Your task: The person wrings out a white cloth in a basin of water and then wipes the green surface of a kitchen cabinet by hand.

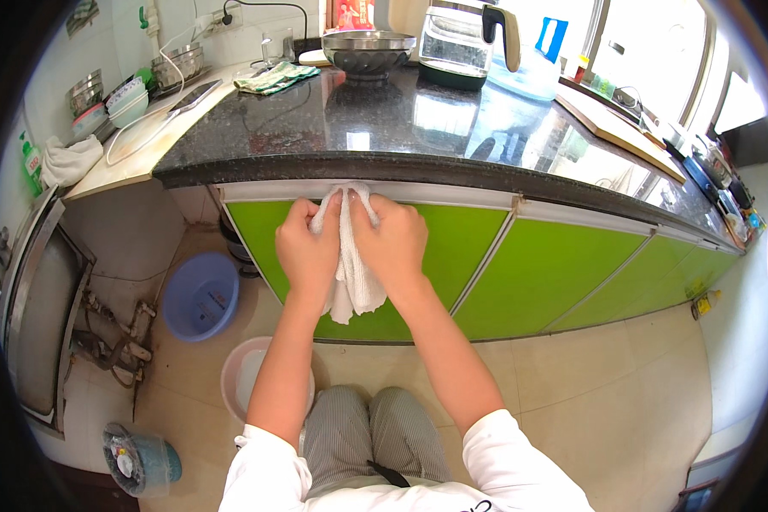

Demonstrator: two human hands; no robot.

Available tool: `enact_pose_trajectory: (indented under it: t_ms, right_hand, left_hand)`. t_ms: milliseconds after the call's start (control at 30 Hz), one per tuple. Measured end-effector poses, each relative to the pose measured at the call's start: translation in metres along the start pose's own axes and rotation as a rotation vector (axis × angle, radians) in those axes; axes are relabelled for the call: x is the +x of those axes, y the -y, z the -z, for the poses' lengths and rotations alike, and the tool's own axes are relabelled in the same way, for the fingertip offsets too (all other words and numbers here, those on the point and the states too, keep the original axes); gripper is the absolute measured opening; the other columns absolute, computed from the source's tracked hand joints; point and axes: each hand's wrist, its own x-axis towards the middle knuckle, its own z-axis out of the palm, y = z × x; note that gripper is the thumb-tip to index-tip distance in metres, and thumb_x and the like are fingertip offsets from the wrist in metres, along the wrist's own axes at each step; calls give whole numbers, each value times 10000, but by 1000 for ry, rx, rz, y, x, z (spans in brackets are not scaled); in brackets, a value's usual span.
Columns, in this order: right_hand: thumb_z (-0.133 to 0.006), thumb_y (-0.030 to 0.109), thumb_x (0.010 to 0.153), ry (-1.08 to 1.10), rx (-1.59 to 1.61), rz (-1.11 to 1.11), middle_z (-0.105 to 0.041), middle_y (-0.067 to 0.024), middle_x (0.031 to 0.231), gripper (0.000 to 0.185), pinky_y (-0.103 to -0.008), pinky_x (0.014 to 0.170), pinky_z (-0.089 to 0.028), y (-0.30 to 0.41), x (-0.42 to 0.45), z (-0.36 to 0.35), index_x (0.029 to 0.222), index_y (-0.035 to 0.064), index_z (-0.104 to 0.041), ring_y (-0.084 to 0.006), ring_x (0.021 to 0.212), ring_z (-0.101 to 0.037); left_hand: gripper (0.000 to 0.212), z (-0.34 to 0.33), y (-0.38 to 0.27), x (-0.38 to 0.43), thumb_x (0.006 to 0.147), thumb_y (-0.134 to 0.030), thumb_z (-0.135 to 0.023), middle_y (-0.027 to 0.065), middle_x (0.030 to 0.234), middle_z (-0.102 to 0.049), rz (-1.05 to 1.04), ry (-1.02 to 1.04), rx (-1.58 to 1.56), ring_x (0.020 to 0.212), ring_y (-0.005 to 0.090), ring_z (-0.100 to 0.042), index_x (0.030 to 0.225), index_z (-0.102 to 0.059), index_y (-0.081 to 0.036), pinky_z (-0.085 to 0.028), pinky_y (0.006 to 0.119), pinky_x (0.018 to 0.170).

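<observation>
A white cloth hangs bunched between my two hands, in front of a green cabinet door below the counter. My left hand grips its left side, and my right hand grips the right side, with both thumbs close together near the top. The cloth's loose end drops below the hands in folds. Its upper part is level with the cabinet's pale top rail; whether it touches the rail I cannot tell.
Above is a black stone countertop bearing a metal bowl, a glass kettle, a checked cloth and a wooden cutting board. On the floor stand a blue basin, a pink basin and a trash bin.
</observation>
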Motion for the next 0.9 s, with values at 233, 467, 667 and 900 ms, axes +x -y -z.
enact_pose_trajectory:
  t_ms: [233,467,667,900]
  right_hand:
    - [-607,279,823,20,41,42,-563,-178,544,313,-448,486,-446,15,5,-6,608,52,-586,-391,513,-562]
    - [-646,307,800,-109,61,-18,-555,-163,528,324,-421,461,-423,-13,1,12,602,55,-602,-376,478,-542]
    - [-657,238,830,-357,125,-92,-537,-137,514,262,-335,448,-396,-58,-4,61,674,27,-647,-247,422,-501]
    - [-643,292,845,-175,159,-41,-620,-150,725,263,-373,572,-464,-43,-12,38,897,36,-617,-315,617,-597]
  left_hand:
    - [356,11,3,6,829,-232,-707,48,526,-513,-35,-121,-38,497,80,-406,644,-513,2,-341,272,453]
    - [350,-15,0,-1,803,-300,-715,109,510,-534,-73,-26,-34,439,172,-504,664,-559,-18,-399,325,456]
    - [376,-55,-49,-21,779,-378,-708,132,518,-565,-101,202,-26,480,327,-577,684,-589,-34,-442,381,471]
    - [290,-45,-17,-23,805,-257,-715,90,548,-569,9,83,-152,480,131,-521,706,-568,-29,-413,309,473]
